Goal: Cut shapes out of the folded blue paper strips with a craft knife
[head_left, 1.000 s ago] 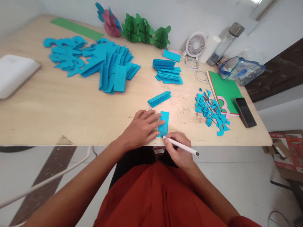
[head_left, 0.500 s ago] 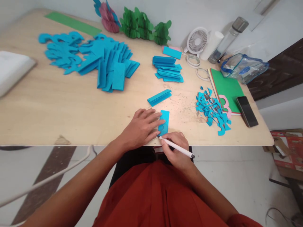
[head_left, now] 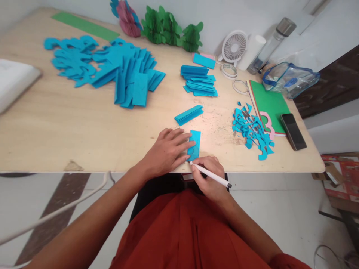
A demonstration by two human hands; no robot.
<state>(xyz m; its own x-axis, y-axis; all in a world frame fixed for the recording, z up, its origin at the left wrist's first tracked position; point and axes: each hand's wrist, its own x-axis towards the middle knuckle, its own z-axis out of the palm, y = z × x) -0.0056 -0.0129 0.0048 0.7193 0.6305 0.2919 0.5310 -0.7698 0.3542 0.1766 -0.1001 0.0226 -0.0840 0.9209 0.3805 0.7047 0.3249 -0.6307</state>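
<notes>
A small folded blue paper strip [head_left: 195, 143] lies near the front edge of the wooden table [head_left: 84, 127]. My left hand [head_left: 166, 151] rests flat on its left side, fingers spread, pressing it down. My right hand [head_left: 209, 175] is closed around a white pen [head_left: 210, 174], whose tip touches the near end of the strip. A curved pen line shows on the paper.
Another folded blue strip [head_left: 189, 114] lies just beyond. A stack of blue strips [head_left: 199, 81] and a large heap of cut blue shapes [head_left: 112, 71] lie farther back. Blue scraps [head_left: 252, 130], green paper [head_left: 267, 106], a phone [head_left: 293, 131], tape rolls, a fan [head_left: 233, 46] and a bottle are at the right.
The pen tip has shifted slightly left along the near end of the strip. My left hand has stayed pressed on the paper.
</notes>
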